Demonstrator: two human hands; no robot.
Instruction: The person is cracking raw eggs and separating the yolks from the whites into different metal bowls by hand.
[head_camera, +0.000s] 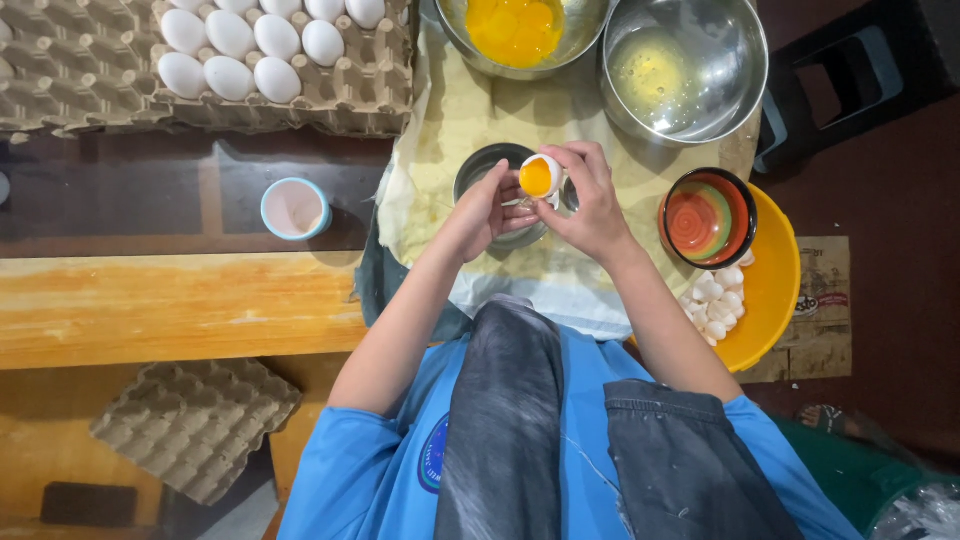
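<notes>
Left hand (487, 212): fingers curled beside the shell, probably pinching a shell piece
Right hand (588, 200): fingers grasping the eggshell half (541, 176), yolk inside
Small bowl (497, 180): just under the fingers

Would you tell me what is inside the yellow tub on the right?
The yellow tub holds empty white eggshells; a striped bowl sits over its rim, covering whatever lies beneath.

You wear a bright blue short-sleeved shirt (365, 470) with a round dark badge (433, 455) at seven o'clock, and grey, white-dusted trousers (600, 440). Your forearms are bare, your hands ungloved.
</notes>
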